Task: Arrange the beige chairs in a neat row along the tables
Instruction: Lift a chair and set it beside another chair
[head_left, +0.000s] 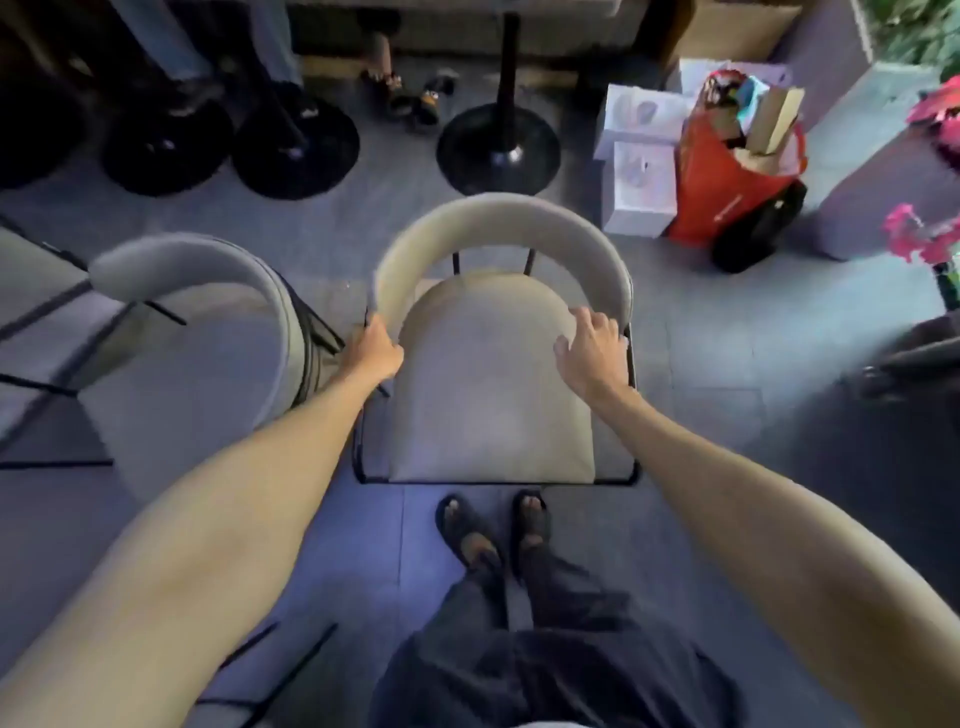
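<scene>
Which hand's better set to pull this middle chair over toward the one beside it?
Left, probably. The left hand is closed around the end of the middle chair's curved backrest, on the side facing the neighbouring chair. The right hand rests open on the other backrest end, fingers spread, without a clear grip.

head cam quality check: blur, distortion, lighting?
Head view: soft throughout, the left chair blurrier than the centre chair; wide-angle stretch swells the forearms at the lower corners; dim bluish floor light; table bases sit in dark shadow.
</scene>
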